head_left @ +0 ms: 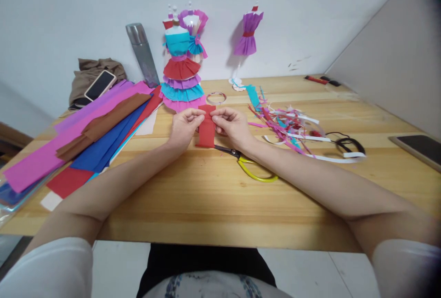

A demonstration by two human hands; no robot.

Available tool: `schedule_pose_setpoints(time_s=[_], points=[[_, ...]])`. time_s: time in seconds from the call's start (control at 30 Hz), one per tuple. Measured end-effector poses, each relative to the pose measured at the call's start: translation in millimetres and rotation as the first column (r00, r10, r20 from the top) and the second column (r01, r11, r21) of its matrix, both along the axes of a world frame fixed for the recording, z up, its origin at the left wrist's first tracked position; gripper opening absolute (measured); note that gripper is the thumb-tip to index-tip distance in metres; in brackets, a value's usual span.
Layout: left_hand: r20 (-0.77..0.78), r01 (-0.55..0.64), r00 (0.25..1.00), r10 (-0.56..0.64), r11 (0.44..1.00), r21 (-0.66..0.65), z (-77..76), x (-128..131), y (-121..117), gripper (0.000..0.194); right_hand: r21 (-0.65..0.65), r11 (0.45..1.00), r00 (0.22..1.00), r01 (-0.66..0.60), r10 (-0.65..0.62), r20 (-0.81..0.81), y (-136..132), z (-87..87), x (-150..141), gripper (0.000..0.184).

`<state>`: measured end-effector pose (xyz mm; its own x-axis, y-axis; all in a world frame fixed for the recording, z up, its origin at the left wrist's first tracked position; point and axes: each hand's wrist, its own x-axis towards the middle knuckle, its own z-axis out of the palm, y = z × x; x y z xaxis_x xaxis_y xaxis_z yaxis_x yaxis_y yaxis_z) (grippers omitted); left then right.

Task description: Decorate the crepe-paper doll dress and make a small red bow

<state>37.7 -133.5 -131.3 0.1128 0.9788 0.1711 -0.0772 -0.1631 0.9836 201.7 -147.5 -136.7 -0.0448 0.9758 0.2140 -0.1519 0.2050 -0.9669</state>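
Note:
A piece of red crepe paper (206, 133) hangs between my hands above the wooden table. My left hand (186, 125) pinches its upper left edge, thumb and fingers pressed together. On the opposite edge, my right hand (232, 125) grips the paper the same way. Scissors with yellow handles (257, 178) lie just below my right hand, their dark blades pointing left, partly hidden by my wrist. Behind my hands stands a small dress form in tiered paper ruffles (182, 69), and a bracelet-like ring (216, 98) rests beside its base.
Stacked crepe paper sheets (110, 139) cover the left side, near a phone (100, 85) and a grey flask (143, 54). Paper scraps (280, 126) lie right of my hands. A purple-dressed form (248, 34) stands at the wall. Another phone (418, 148) lies far right.

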Motion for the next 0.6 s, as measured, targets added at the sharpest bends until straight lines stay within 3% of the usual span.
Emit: schedule_pose_setpoints(time_s=[0.37,0.6], points=[[-0.088,0.037,0.996,-0.03,0.996,0.075,-1.0,-4.8,6.3,0.025,0.001,1.0,1.0,0.005,-0.005,-0.006,4.4,-3.7,3.0,0.027],[-0.079,0.021,0.997,-0.017,0.998,0.052,-3.8,-5.6,8.4,0.027,-0.011,1.0,1.0,0.005,-0.005,0.007,7.4,-7.3,4.2,0.025]])
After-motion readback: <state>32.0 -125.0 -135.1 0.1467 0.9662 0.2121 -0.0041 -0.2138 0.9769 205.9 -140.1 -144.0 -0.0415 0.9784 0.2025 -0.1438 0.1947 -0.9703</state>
